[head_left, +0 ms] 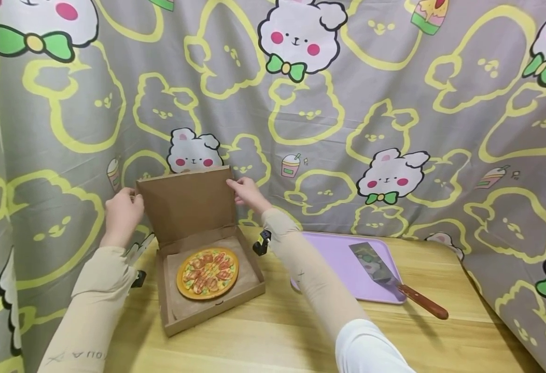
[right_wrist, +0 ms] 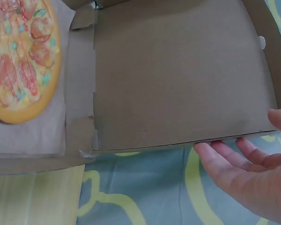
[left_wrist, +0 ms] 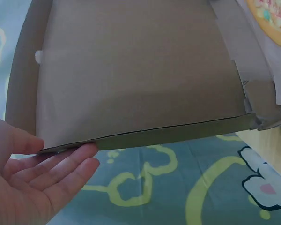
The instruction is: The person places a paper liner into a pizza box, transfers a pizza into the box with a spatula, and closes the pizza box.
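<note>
A brown cardboard pizza box (head_left: 214, 311) stands on the table with its lid (head_left: 189, 204) raised and leaning back. On paper inside it lies a round pizza (head_left: 207, 273) with a golden crust and several toppings. My left hand (head_left: 124, 215) pinches the lid's left edge near its upper corner; the left wrist view has the thumb on the inner side and the fingers (left_wrist: 68, 171) behind. At the opposite upper corner, my right hand (head_left: 249, 194) holds the right edge, its fingers (right_wrist: 220, 164) behind the cardboard.
Right of the box, partly behind my right forearm, a purple tray (head_left: 333, 248) lies on the wooden table (head_left: 291, 331). A pizza server (head_left: 373, 263) rests across it, its wooden handle (head_left: 424, 301) over the tray's right edge. A patterned curtain (head_left: 310, 191) hangs close behind.
</note>
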Demonstrator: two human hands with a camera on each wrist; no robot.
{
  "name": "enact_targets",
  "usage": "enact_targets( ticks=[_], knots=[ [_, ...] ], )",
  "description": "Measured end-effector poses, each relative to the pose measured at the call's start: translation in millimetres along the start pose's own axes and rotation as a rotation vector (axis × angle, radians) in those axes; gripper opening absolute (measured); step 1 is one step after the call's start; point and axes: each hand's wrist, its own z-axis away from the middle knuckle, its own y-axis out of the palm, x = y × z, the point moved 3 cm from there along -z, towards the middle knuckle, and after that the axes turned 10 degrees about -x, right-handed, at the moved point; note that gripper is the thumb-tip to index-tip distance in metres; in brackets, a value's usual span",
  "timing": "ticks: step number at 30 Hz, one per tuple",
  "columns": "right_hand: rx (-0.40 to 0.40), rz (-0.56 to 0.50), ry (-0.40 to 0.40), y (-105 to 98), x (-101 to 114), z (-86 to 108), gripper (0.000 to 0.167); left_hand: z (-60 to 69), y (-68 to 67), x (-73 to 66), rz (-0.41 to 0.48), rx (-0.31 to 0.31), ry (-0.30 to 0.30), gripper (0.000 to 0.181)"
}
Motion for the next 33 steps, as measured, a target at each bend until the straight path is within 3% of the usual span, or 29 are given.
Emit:
enact_targets(
  ticks=[6,12,19,26,33],
  knots=[
    [-0.037,0.044,-0.056,-10,3,2.3,0.031,6.7,-1.3,-11.9,-0.003,0.008,0.036,0.04],
    [-0.052,0.065,-0.086,-22,2,6.5,0.031,8.8,6.6,-19.8,0.001,0.007,0.046,0.039],
    [-0.081,0.148,-0.116,-42,-2,11.9,0.039,12.2,18.9,-29.9,0.04,-0.003,0.08,0.037],
    [-0.133,0.094,-0.094,-69,-10,15.9,0.036,12.2,35.9,-49.0,0.085,-0.005,0.101,0.034],
    [-0.17,0.111,-0.083,-99,-18,22.2,0.034,15.8,55.1,-66.7,0.099,0.05,0.095,0.034]
  ],
)
